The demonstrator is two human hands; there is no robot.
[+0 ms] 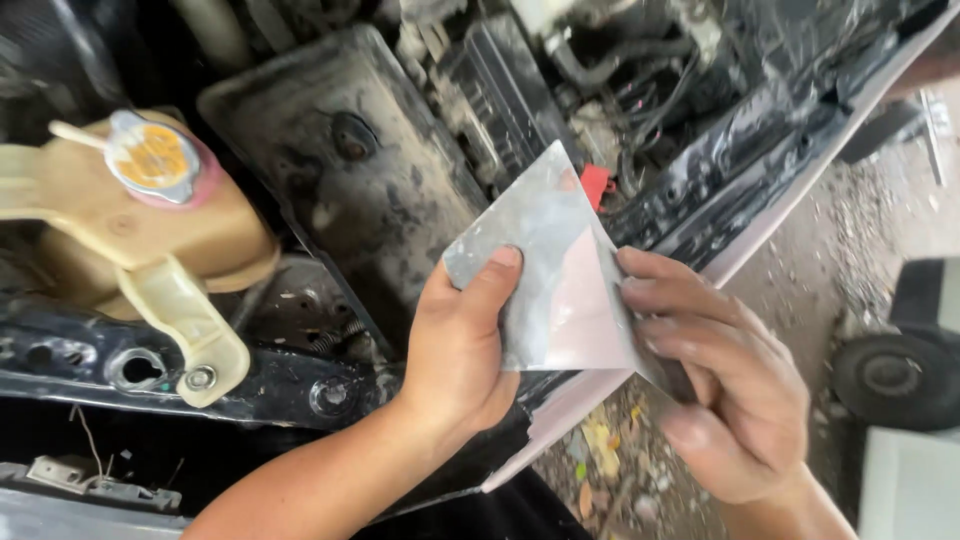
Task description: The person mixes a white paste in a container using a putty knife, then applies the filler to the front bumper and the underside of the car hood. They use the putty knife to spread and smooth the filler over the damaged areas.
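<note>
A folded sheet of grey abrasive paper [555, 265], pale pink on one face, is held between both my hands over an open engine bay. My left hand [462, 345] grips its lower left edge, thumb pressed on top. My right hand [725, 385] pinches the right edge, with fingers curled over the fold. The sheet hovers above a dirty black cover [345, 180] in the engine bay.
A yellowed coolant tank [140, 230] with a metal cap [152, 158] sits at left. A black crossmember [170, 375] runs below it. Hoses and wiring [640, 90] fill the back. The car's pale fender edge [790, 190] runs diagonally; a wheel [898, 378] stands on gravel at right.
</note>
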